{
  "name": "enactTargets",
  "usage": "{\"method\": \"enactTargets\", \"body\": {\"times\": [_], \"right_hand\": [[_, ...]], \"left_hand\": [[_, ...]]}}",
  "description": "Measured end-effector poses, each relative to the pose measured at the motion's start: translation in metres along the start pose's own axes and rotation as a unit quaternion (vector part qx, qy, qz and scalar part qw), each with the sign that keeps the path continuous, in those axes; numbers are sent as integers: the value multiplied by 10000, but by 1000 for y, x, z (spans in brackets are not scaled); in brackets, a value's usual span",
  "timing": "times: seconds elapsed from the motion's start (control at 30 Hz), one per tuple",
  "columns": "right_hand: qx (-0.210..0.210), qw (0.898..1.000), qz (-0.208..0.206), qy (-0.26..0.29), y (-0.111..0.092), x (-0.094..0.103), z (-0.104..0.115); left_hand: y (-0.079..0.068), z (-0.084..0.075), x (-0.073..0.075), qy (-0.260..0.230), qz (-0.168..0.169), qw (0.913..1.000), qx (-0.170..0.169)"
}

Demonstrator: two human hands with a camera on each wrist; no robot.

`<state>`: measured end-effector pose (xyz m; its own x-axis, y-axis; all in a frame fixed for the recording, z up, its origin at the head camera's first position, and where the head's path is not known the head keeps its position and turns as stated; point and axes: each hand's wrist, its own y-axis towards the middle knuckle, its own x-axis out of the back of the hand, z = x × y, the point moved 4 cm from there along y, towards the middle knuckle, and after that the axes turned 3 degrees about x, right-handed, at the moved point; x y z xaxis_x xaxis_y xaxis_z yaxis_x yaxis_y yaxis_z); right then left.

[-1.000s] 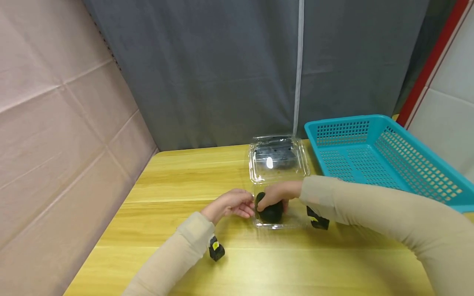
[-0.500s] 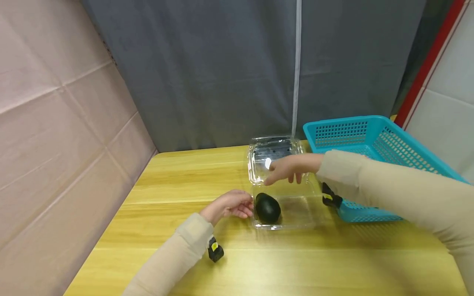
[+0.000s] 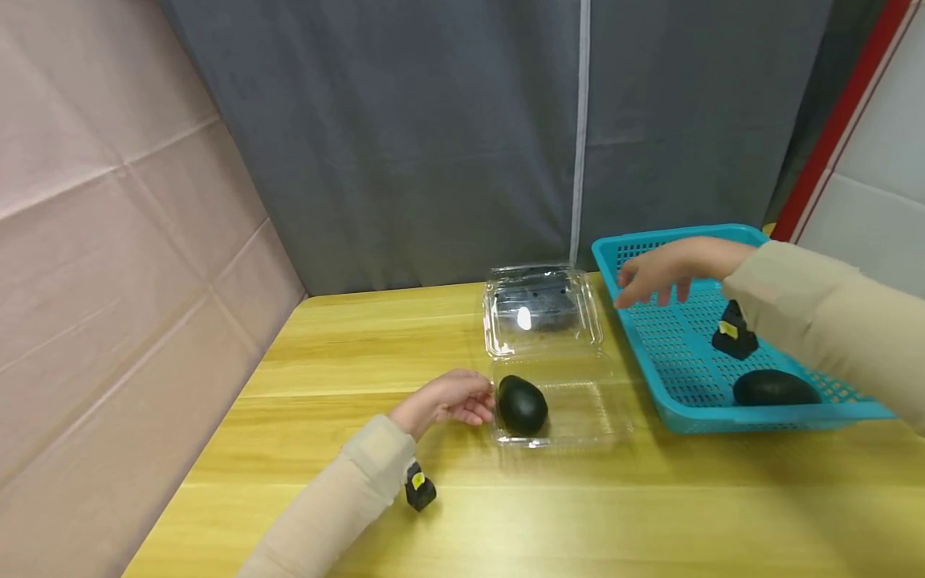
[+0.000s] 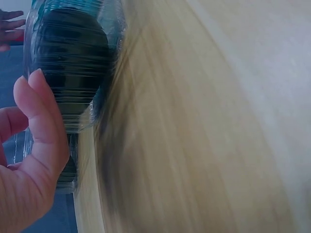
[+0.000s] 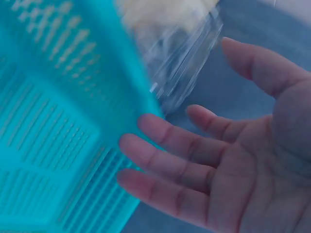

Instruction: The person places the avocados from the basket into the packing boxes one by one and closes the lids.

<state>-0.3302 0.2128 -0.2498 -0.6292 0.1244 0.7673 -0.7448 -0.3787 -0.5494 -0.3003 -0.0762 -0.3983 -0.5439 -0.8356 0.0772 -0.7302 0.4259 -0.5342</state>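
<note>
A dark, smooth avocado (image 3: 523, 406) lies in the left part of the clear plastic clamshell box (image 3: 585, 409), whose lid (image 3: 538, 313) is folded back. My left hand (image 3: 462, 397) touches the box's left wall with loosely bent fingers; in the left wrist view its fingertips (image 4: 36, 80) are close against that wall, beside the avocado (image 4: 73, 53). Over the turquoise basket (image 3: 686, 353) hangs my right hand (image 3: 661, 269), holding nothing, its fingers spread apart in the right wrist view. A second dark avocado (image 3: 776, 388) lies in the basket's near right part, below the right forearm.
The wooden table (image 3: 347, 466) reaches back to a grey curtain (image 3: 397, 160). A pale cloth-covered wall (image 3: 130, 321) bounds the left side. White panelling (image 3: 882, 201) with a red strip stands behind the basket on the right. Each wrist carries a black camera mount (image 3: 421, 490).
My right hand has let go of the avocado in the box and moved right to above the basket. The second avocado has come into sight. My left hand stays put.
</note>
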Motion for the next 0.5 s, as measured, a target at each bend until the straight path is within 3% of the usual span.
{"method": "enactTargets", "body": {"times": [0.3,0.5], "right_hand": [[-526,9971,525,-177,-2,-14,-62],[-813,9892,1210,-149,-1,-33,-88]], "left_hand": [[-4,1,2,-53,45,10000,-13],[-4,2,1,-119,85,9999,-2]]}}
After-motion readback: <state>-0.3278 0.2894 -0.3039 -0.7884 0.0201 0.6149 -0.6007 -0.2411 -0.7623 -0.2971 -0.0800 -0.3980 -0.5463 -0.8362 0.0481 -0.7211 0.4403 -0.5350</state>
